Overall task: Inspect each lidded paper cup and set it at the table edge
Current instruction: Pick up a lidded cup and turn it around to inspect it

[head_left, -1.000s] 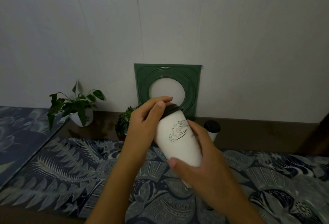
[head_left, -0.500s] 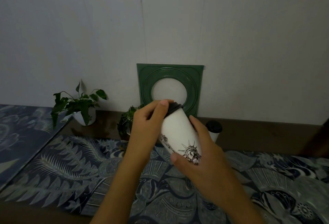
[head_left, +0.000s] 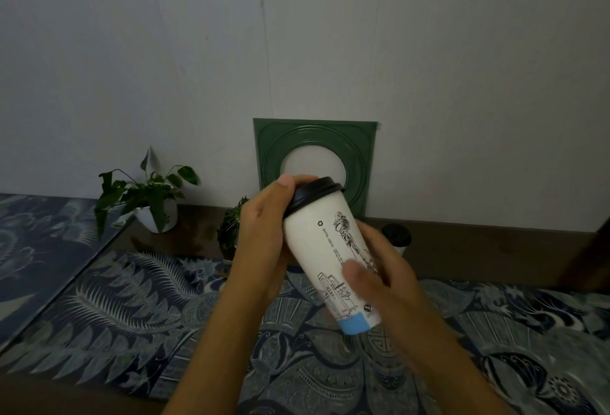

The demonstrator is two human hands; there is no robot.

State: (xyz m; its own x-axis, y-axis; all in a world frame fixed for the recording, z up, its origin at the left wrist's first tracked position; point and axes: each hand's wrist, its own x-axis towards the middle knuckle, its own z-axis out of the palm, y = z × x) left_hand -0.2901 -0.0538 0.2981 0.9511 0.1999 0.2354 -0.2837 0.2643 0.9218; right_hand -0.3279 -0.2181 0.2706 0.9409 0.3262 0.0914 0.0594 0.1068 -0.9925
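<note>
In the head view, the white paper cup with black line drawings and a pale blue base band was held tilted above the patterned blue tablecloth, the left hand wrapped round its black plastic lid and the right hand clasping its lower body. Turning it slowly with the lid steadied would have shown every side. Against half a second earlier, the print had rotated further round and the blue band showed

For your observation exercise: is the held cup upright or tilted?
Tilted. The paper cup leans with its black lid up-left and its blue base lower right, held off the table by the left hand and right hand.
</note>
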